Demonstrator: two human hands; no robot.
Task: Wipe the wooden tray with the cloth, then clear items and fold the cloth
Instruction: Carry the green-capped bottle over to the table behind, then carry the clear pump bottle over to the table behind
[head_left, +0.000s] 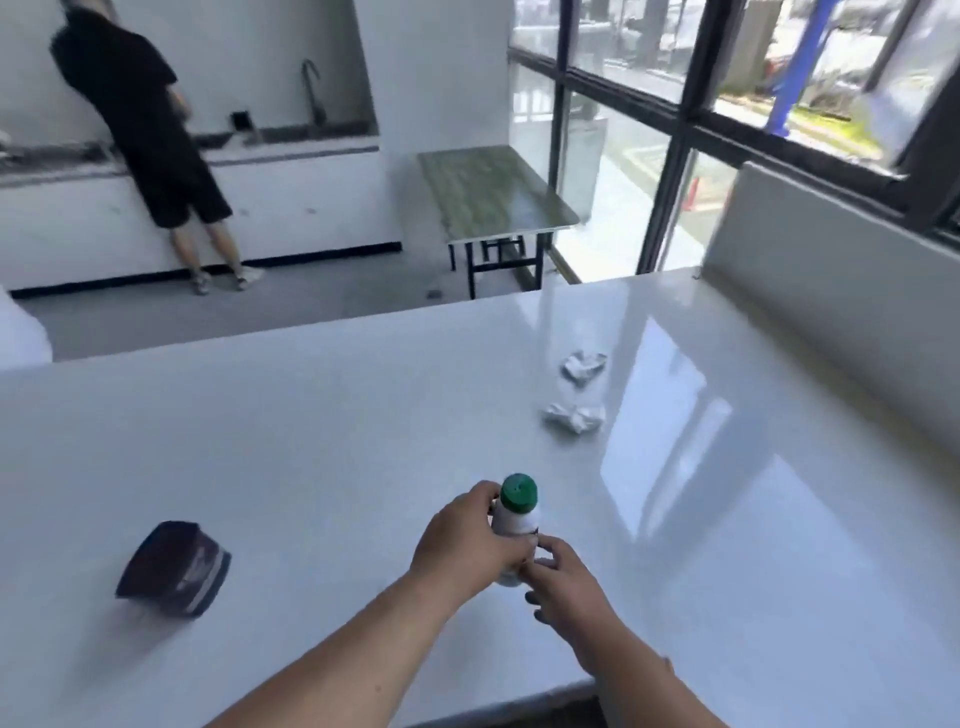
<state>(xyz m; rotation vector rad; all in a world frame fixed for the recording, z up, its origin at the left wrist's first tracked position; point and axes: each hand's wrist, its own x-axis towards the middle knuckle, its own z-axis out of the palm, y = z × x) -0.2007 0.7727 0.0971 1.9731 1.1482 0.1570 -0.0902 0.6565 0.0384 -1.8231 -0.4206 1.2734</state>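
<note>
A white bottle with a green cap (516, 512) stands on the glossy white counter (322, 441) near its front edge. My left hand (465, 540) is wrapped around the bottle's left side. My right hand (563, 582) touches its lower right side with the fingertips. A dark folded cloth with pale stripes (174, 569) lies on the counter to the left of my arms. No wooden tray is in view.
Two crumpled white paper wads (584, 365) (574, 415) lie on the counter to the right of centre. A raised white ledge (831, 291) borders the right side below a window. A person in black stands at a far counter (150, 130); a green-topped table (493, 192) stands beyond.
</note>
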